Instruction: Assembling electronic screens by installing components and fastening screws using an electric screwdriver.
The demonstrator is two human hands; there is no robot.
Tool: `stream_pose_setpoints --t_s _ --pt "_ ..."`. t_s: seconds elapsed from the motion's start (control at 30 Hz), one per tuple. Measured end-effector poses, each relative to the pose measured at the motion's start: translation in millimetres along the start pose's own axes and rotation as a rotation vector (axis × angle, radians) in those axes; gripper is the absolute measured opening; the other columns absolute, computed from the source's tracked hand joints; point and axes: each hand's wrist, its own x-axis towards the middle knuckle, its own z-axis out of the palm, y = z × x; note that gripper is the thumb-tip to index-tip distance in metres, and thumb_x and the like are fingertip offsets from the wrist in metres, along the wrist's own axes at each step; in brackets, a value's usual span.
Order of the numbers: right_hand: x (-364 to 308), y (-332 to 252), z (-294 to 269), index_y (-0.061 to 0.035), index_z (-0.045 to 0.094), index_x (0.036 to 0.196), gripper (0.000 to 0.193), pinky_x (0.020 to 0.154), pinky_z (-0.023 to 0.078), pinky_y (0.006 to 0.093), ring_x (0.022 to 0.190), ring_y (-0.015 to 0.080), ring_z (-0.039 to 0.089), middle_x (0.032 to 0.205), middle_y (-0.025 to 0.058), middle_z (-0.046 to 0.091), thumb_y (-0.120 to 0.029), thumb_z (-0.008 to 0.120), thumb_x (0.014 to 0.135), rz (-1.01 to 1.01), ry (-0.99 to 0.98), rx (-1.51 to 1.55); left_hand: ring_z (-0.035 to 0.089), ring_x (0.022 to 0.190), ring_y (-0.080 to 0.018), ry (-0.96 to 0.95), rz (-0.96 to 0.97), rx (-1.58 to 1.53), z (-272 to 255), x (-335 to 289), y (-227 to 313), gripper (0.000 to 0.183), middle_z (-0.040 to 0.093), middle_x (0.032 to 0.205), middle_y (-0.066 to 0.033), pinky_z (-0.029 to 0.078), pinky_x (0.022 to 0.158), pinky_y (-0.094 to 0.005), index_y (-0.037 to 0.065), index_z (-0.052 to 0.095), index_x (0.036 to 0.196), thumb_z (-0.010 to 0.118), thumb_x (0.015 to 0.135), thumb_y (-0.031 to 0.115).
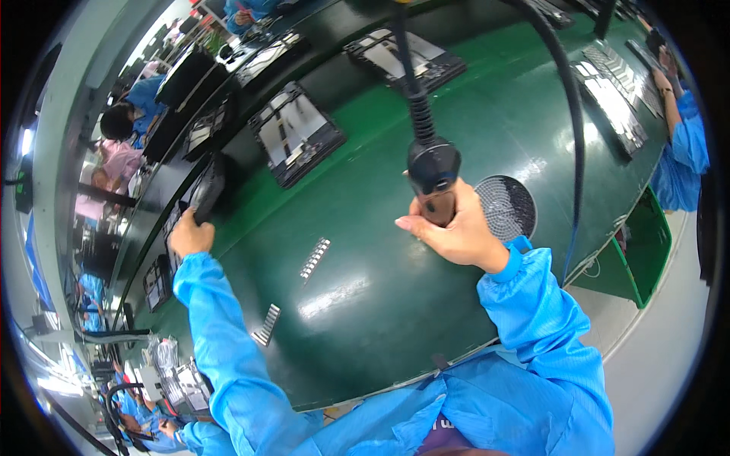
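My right hand (456, 232) is wrapped round a black electric screwdriver (435, 166), its springy cord sleeve rising from the top. The bit end is hidden under the hand. Beside that hand lies a round, dimpled grey tray (506, 207), its far right part covered with tiny dark pieces. Out to the left, my left hand (192, 234) grips the near end of a smooth black object (209, 185), seen nearly edge-on; its kind I cannot make out. Between my arms, two strips of small pale pieces, one farther (315, 258) and one nearer (266, 325), lie on the green tabletop (365, 327).
Opened flat devices, one near the middle (295, 133) and another farther right (403, 57), line the far side. A thick black cable (570, 99) hangs at the right. Blue-sleeved co-workers (688, 144) are at both sides; a flat device (612, 106) lies at far right.
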Motion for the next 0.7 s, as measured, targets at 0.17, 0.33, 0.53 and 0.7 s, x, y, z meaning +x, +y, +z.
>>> stream_pose_setpoints --t_s 0.17,0.33,0.53,0.7 --pt "4 -11 1 0.001 0.047 0.112 0.045 0.063 0.047 0.023 0.074 0.0083 0.058 0.082 0.0064 0.064 -0.005 0.071 0.075 -0.175 -0.029 -0.124 0.062 0.061 -0.0349 0.337 -0.089 0.01 -88 -14 -14 0.034 0.063 0.066 -0.016 0.049 0.058 -0.044 0.017 0.066 0.092 0.062 0.058 0.021" --pt "4 -13 -8 0.0011 0.05 0.103 0.036 0.053 0.043 0.0228 0.061 0.0086 0.054 0.07 0.0033 0.058 -0.021 0.068 0.08 -0.106 -0.121 0.024 0.065 0.062 -0.0278 0.521 0.203 -0.41 -149 -66 39 0.026 0.066 0.071 -0.0159 0.05 0.06 -0.033 0.001 0.066 0.086 0.056 0.062 -0.002" --pt "12 -37 -38 0.0065 0.042 0.121 0.085 0.045 0.042 0.0227 0.048 0.0106 0.052 0.062 0.0067 0.055 -0.069 0.036 0.083 -0.206 0.055 -0.031 0.065 0.082 -0.03 0.329 0.629 -0.581 -179 -129 138 0.039 0.066 0.088 -0.0155 0.05 0.075 -0.0371 -0.001 0.063 0.092 0.073 0.056 0.01" --pt "21 -33 -88 0.0031 0.044 0.114 0.081 0.05 0.047 0.0303 0.051 0.0168 0.053 0.066 0.0084 0.052 -0.069 0.023 0.085 -0.276 0.141 -0.015 0.061 0.097 -0.0313 -0.038 0.783 -0.661 -180 -194 174 0.047 0.065 0.103 -0.0137 0.043 0.081 -0.0413 0.001 0.062 0.099 0.067 0.053 0.008"
